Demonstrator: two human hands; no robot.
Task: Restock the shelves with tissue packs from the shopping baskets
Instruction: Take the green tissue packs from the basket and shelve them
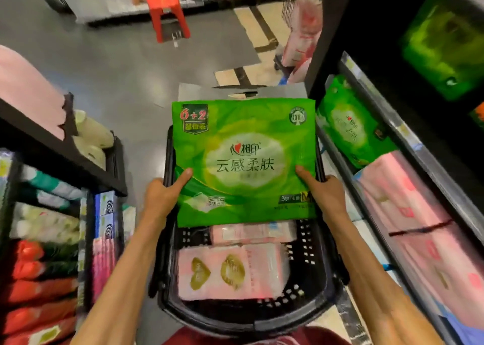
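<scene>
A large green tissue pack (245, 158) is held flat above the black shopping basket (322, 302), its printed face toward me. My left hand (163, 196) grips its lower left edge and my right hand (323, 192) grips its lower right edge, thumbs on top. Under it in the basket lie pink tissue packs (233, 274) with gold heart marks. On the right shelf (408, 145) another green pack (351, 127) sits beside pink packs (419, 213).
The left shelving (65, 156) holds pale rolls, white, green and red packs. A red plastic stool (167, 12) stands on the grey floor ahead. More pink packs stand by a wire cart at the right shelf's far end. A higher right shelf holds a blurred green pack (445, 46).
</scene>
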